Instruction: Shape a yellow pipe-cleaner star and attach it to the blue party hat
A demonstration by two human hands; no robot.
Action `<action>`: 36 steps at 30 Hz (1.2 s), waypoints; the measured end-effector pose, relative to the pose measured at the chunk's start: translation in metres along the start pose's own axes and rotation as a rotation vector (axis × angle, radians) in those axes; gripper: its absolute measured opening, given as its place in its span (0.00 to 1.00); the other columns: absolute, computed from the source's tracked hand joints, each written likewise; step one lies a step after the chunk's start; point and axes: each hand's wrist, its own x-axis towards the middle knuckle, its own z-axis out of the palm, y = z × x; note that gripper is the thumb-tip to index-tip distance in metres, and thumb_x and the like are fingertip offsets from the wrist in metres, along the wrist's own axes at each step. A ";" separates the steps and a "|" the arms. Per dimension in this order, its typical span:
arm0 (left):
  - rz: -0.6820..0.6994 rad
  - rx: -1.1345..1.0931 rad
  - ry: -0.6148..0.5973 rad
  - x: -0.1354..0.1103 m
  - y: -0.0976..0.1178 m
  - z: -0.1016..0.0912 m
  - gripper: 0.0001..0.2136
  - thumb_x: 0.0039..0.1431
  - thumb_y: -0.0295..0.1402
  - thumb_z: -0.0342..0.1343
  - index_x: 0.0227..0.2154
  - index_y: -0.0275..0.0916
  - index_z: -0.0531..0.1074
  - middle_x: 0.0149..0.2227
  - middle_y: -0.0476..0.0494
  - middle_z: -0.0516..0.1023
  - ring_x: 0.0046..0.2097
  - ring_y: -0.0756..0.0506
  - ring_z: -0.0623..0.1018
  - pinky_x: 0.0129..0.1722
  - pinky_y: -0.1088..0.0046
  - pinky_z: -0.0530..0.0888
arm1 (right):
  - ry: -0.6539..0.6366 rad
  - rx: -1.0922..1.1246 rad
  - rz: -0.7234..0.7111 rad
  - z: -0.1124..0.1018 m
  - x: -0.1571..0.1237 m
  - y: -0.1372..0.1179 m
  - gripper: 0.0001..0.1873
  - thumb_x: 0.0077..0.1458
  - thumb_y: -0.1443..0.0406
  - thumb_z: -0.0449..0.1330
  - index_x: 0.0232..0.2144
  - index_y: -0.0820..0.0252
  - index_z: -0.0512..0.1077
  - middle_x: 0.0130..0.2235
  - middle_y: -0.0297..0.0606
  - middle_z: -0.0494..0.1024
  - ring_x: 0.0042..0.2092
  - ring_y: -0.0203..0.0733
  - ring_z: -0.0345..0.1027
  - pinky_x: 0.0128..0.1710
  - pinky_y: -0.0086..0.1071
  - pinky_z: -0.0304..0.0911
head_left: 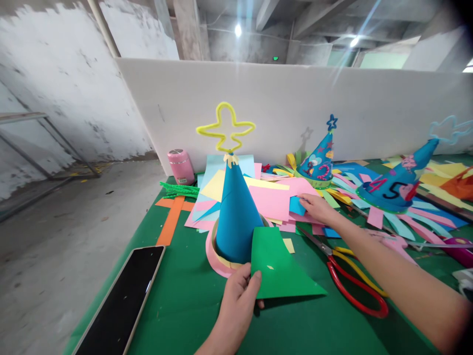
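Observation:
My left hand [240, 301] pinches the lower left corner of a green sheet of paper [281, 271] at the front of the table. Right behind that hand stands a blue paper cone hat [236, 217] with a pink brim [216, 259] and a yellow pipe-cleaner star [225, 128] on its tip. The green sheet covers part of the brim. My right hand [318, 207] reaches to the paper pile, its fingers closed at a small blue piece of paper [296, 206]. Pink sheets [269, 199] lie beside these fingers. Scissors [343, 268] with red and yellow handles lie below my right forearm.
A phone [121, 301] lies at the left table edge. Behind it are orange strips [172, 222], green pipe cleaners [179, 190] and a pink flask [181, 166]. Two decorated hats [318, 162] with paper fringes stand to the right. A white panel [281, 108] closes off the back.

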 end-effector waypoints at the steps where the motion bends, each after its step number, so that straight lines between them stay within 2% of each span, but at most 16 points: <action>1: 0.007 0.004 0.014 0.001 -0.002 -0.001 0.11 0.51 0.38 0.52 0.21 0.35 0.68 0.18 0.53 0.65 0.17 0.54 0.65 0.17 0.80 0.63 | 0.000 -0.004 0.001 0.000 -0.001 0.000 0.16 0.53 0.67 0.48 0.40 0.59 0.72 0.41 0.39 0.77 0.42 0.44 0.69 0.39 0.32 0.61; 4: 0.019 -0.020 0.067 0.003 -0.004 -0.003 0.12 0.50 0.40 0.53 0.19 0.36 0.65 0.18 0.54 0.65 0.17 0.54 0.65 0.17 0.79 0.63 | 0.040 -0.029 0.043 -0.010 -0.011 -0.003 0.15 0.53 0.65 0.49 0.38 0.60 0.72 0.38 0.43 0.78 0.39 0.48 0.70 0.37 0.35 0.61; 7: 0.004 -0.046 0.075 0.002 -0.001 -0.002 0.13 0.48 0.41 0.55 0.20 0.37 0.65 0.19 0.53 0.67 0.18 0.53 0.66 0.18 0.78 0.65 | 0.125 -0.042 0.091 -0.026 -0.035 -0.013 0.17 0.53 0.61 0.50 0.42 0.62 0.70 0.42 0.48 0.75 0.40 0.52 0.68 0.38 0.39 0.61; 10: -0.027 -0.118 0.039 -0.002 0.002 0.000 0.11 0.49 0.40 0.55 0.22 0.36 0.67 0.21 0.52 0.68 0.20 0.52 0.67 0.19 0.77 0.67 | 0.120 0.042 0.066 -0.035 -0.071 -0.029 0.17 0.56 0.58 0.47 0.44 0.56 0.67 0.43 0.40 0.74 0.39 0.45 0.69 0.37 0.34 0.63; 12: -0.027 -0.157 -0.010 -0.004 0.003 0.001 0.10 0.50 0.39 0.54 0.24 0.35 0.69 0.23 0.50 0.70 0.21 0.52 0.68 0.21 0.76 0.68 | 0.047 0.299 0.051 -0.035 -0.096 -0.037 0.17 0.54 0.56 0.50 0.43 0.55 0.67 0.44 0.40 0.74 0.42 0.46 0.67 0.41 0.36 0.61; 15: -0.016 -0.180 -0.069 -0.008 0.005 0.001 0.10 0.53 0.37 0.52 0.26 0.34 0.71 0.26 0.47 0.72 0.22 0.52 0.69 0.23 0.76 0.69 | -0.092 0.701 0.218 -0.029 -0.130 -0.039 0.18 0.54 0.53 0.50 0.42 0.54 0.68 0.45 0.40 0.72 0.44 0.47 0.65 0.44 0.39 0.59; 18: -0.024 -0.241 -0.086 -0.010 0.007 0.002 0.09 0.53 0.35 0.52 0.28 0.35 0.72 0.28 0.47 0.73 0.22 0.52 0.69 0.23 0.75 0.69 | -0.034 1.082 0.414 -0.022 -0.160 -0.035 0.22 0.55 0.50 0.45 0.43 0.55 0.67 0.41 0.43 0.73 0.38 0.45 0.66 0.37 0.37 0.62; 21: -0.020 -0.297 -0.103 -0.009 0.009 0.002 0.08 0.53 0.34 0.52 0.29 0.35 0.72 0.28 0.48 0.73 0.21 0.52 0.70 0.24 0.75 0.69 | 0.057 1.293 0.445 -0.015 -0.186 -0.038 0.27 0.55 0.48 0.39 0.44 0.56 0.66 0.38 0.43 0.71 0.35 0.44 0.64 0.30 0.35 0.61; 22: -0.017 -0.300 -0.107 -0.009 0.009 0.003 0.07 0.53 0.33 0.52 0.29 0.35 0.72 0.29 0.48 0.73 0.21 0.53 0.70 0.24 0.75 0.69 | 0.064 1.314 0.424 -0.012 -0.192 -0.041 0.27 0.55 0.48 0.40 0.44 0.56 0.66 0.36 0.42 0.71 0.34 0.43 0.64 0.29 0.35 0.60; 24: -0.017 -0.289 -0.112 -0.009 0.010 0.003 0.07 0.53 0.33 0.52 0.30 0.34 0.72 0.28 0.47 0.73 0.21 0.53 0.70 0.25 0.75 0.68 | 0.072 1.278 0.390 -0.006 -0.200 -0.051 0.22 0.54 0.51 0.47 0.45 0.55 0.66 0.31 0.39 0.70 0.33 0.42 0.62 0.29 0.33 0.58; 26: -0.022 -0.278 -0.123 -0.010 0.010 0.004 0.07 0.54 0.33 0.52 0.31 0.35 0.72 0.28 0.47 0.74 0.21 0.52 0.70 0.26 0.74 0.68 | 0.102 1.219 0.399 0.000 -0.199 -0.061 0.19 0.51 0.55 0.55 0.44 0.55 0.65 0.25 0.35 0.68 0.30 0.40 0.60 0.28 0.32 0.57; 28: -0.021 -0.267 -0.143 -0.011 0.011 0.004 0.07 0.54 0.33 0.51 0.30 0.35 0.71 0.26 0.48 0.74 0.21 0.52 0.70 0.28 0.74 0.68 | 0.143 1.193 0.433 0.005 -0.194 -0.069 0.18 0.48 0.57 0.58 0.43 0.55 0.65 0.22 0.31 0.66 0.27 0.38 0.59 0.26 0.31 0.56; 31: -0.030 -0.240 -0.159 -0.012 0.009 0.002 0.07 0.54 0.33 0.52 0.26 0.35 0.71 0.21 0.49 0.73 0.23 0.51 0.71 0.30 0.73 0.68 | 0.157 1.146 0.428 0.008 -0.182 -0.075 0.16 0.48 0.59 0.59 0.41 0.55 0.65 0.21 0.29 0.64 0.26 0.36 0.59 0.26 0.29 0.57; 34: -0.068 -0.224 -0.129 -0.013 0.007 0.001 0.06 0.53 0.33 0.53 0.28 0.36 0.70 0.21 0.50 0.73 0.22 0.52 0.70 0.29 0.74 0.67 | 0.106 1.038 0.347 0.008 -0.174 -0.073 0.15 0.50 0.59 0.57 0.40 0.55 0.65 0.21 0.29 0.63 0.26 0.36 0.60 0.28 0.30 0.59; 36: -0.072 -0.187 -0.104 -0.012 0.006 0.001 0.06 0.53 0.34 0.53 0.28 0.36 0.70 0.21 0.50 0.72 0.21 0.52 0.69 0.28 0.73 0.67 | 0.119 0.979 0.281 0.007 -0.171 -0.072 0.17 0.50 0.59 0.56 0.43 0.55 0.64 0.25 0.31 0.66 0.30 0.38 0.63 0.30 0.31 0.61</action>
